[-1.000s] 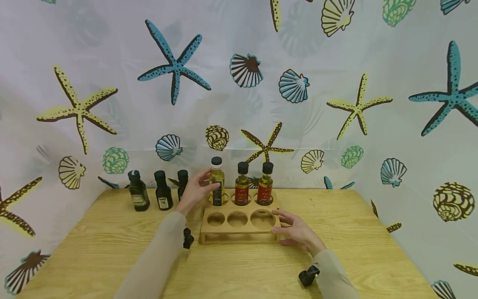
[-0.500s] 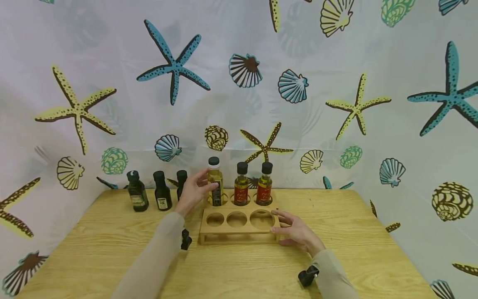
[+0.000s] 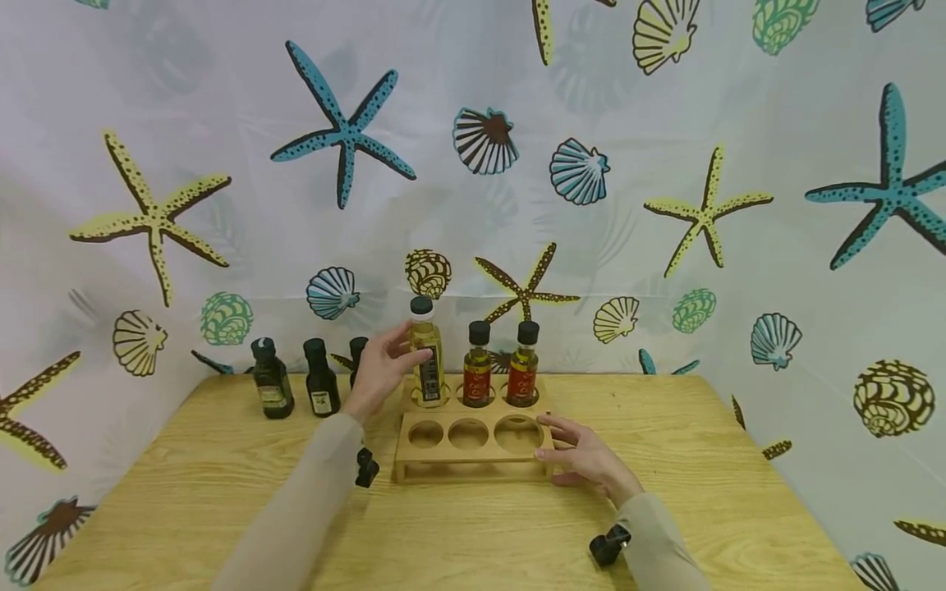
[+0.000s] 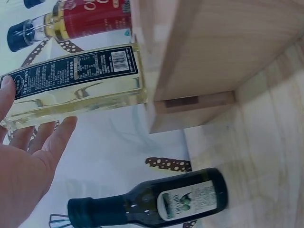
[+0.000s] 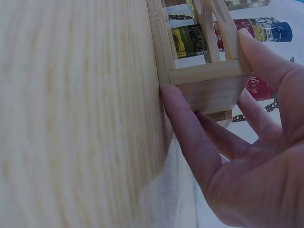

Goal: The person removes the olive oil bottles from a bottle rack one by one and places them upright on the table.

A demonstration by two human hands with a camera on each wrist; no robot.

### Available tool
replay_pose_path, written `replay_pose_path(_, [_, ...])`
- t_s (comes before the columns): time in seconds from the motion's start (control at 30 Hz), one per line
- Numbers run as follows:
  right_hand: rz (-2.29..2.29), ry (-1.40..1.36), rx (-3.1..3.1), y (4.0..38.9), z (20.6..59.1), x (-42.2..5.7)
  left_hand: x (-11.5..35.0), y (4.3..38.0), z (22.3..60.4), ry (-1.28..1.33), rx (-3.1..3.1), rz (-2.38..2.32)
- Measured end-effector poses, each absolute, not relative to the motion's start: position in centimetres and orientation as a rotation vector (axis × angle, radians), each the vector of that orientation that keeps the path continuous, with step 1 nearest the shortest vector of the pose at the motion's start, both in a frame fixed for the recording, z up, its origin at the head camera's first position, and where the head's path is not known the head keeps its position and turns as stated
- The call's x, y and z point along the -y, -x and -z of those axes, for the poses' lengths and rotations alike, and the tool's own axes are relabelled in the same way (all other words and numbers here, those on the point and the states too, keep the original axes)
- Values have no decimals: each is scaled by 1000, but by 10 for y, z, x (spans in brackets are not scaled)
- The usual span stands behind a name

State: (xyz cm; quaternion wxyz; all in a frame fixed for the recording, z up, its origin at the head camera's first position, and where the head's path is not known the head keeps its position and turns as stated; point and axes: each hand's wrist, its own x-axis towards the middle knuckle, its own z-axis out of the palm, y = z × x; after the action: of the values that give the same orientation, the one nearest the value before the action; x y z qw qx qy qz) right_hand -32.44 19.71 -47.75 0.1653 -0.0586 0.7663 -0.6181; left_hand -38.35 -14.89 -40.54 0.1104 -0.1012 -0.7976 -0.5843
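My left hand (image 3: 380, 371) holds a clear glass bottle of yellow oil (image 3: 425, 349), with a dark cap and black label, between thumb and fingers. In the left wrist view the bottle's base (image 4: 140, 83) is at the rack's upper face, by the back left hole. My right hand (image 3: 584, 455) grips the right end of the wooden bottle rack (image 3: 473, 460), its digits spread around the end panel (image 5: 209, 90). Two red-labelled oil bottles, one in the middle (image 3: 477, 369) and one at right (image 3: 524, 369), stand in the back row. The front row's holes hold nothing.
Left of the rack, a dark green bottle (image 3: 272, 382), a dark bottle with a pale label (image 3: 321, 382) and a third dark bottle (image 3: 358, 353), partly hidden by my left hand, stand on the wooden table (image 3: 458, 542). A patterned curtain (image 3: 473, 213) hangs behind.
Within the last half second my left hand has raised the yellow oil bottle a little, and it leans slightly left. My right hand and the rack have stayed put.
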Motion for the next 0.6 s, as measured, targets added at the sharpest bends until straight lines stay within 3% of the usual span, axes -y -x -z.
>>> replay_pose_path(0.6, [1759, 151, -2190, 324, 479, -197, 167, 365, 379, 238, 2354, 1732])
